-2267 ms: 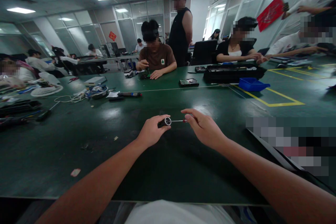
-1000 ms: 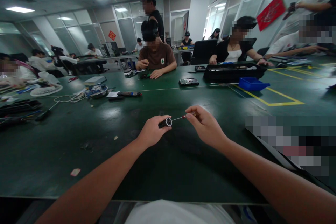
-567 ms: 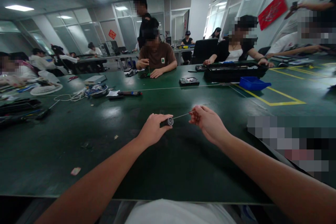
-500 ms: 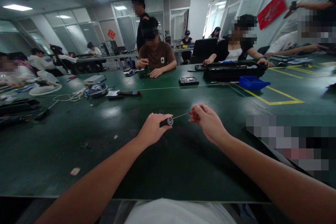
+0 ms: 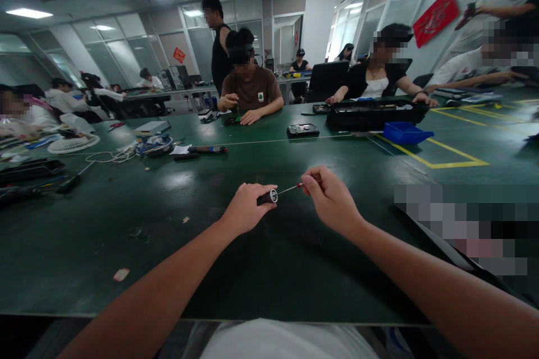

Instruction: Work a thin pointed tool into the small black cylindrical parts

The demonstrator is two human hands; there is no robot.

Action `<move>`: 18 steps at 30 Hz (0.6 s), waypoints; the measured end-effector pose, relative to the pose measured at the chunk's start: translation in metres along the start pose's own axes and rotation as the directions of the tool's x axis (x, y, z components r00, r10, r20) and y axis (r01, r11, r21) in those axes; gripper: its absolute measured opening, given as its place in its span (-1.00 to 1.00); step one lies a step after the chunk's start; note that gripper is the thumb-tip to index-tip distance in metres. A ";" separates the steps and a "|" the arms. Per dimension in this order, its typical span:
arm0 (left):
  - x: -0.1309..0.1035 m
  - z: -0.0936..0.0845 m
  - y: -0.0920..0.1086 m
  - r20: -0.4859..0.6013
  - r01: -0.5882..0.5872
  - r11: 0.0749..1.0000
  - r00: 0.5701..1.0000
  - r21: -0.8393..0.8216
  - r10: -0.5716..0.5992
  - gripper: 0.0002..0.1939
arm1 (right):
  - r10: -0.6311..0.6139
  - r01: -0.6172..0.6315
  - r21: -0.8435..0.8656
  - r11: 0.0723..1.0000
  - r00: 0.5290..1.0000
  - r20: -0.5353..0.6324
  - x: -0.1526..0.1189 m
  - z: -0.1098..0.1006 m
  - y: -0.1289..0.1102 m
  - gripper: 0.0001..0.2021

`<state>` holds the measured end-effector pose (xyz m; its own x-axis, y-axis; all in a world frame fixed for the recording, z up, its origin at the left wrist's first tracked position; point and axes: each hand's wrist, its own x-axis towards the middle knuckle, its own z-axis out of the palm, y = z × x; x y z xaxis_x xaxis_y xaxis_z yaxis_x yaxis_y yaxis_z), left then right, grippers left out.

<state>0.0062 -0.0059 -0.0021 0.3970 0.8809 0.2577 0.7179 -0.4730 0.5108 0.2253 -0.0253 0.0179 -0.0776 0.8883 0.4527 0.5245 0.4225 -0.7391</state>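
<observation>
Presently, silver-rimmed black cylinder clamped between thumb and fingers of left hand; right of cylinder, red-handled, metal-shafted screwdriver gripped in fingers of right hand.

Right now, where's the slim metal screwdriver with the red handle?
In the head view, the screwdriver is just right of centre, in the right hand, pointing left at the silver-rimmed black cylinder in the left hand.

Holds a dark cylinder in the left hand, grips a red-handled screwdriver in the right hand, and points its shaft at the cylinder's ringed end, above a green table.
</observation>
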 end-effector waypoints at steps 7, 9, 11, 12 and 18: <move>0.000 -0.001 0.002 0.041 0.020 1.000 0.999 0.022 -0.021 -0.56 | -0.119 0.122 -0.113 0.986 0.992 0.029 0.000 0.000 -0.003 -0.84; 0.000 -0.001 0.002 0.045 0.016 1.000 0.999 0.018 -0.017 -0.55 | -0.140 0.143 -0.139 0.980 0.990 0.029 0.000 0.000 -0.004 -0.85; 0.000 -0.001 0.001 0.050 0.009 1.000 0.999 0.015 -0.010 -0.56 | -0.141 0.143 -0.153 0.978 0.990 0.024 0.000 0.000 -0.004 -0.85; 0.000 -0.001 0.001 0.053 0.004 1.000 0.999 0.015 -0.005 -0.56 | -0.139 0.140 -0.159 0.977 0.990 0.018 0.001 0.000 -0.004 -0.85; 0.000 -0.001 -0.001 0.057 0.013 1.000 0.998 -0.006 -0.012 -0.57 | -0.130 0.127 -0.212 0.969 0.991 0.000 0.002 -0.001 -0.001 -0.85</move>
<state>0.0047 -0.0056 -0.0018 0.4204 0.8841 0.2041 0.7195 -0.4618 0.5187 0.2252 -0.0241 0.0197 -0.1455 0.8257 0.5449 0.6781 0.4844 -0.5528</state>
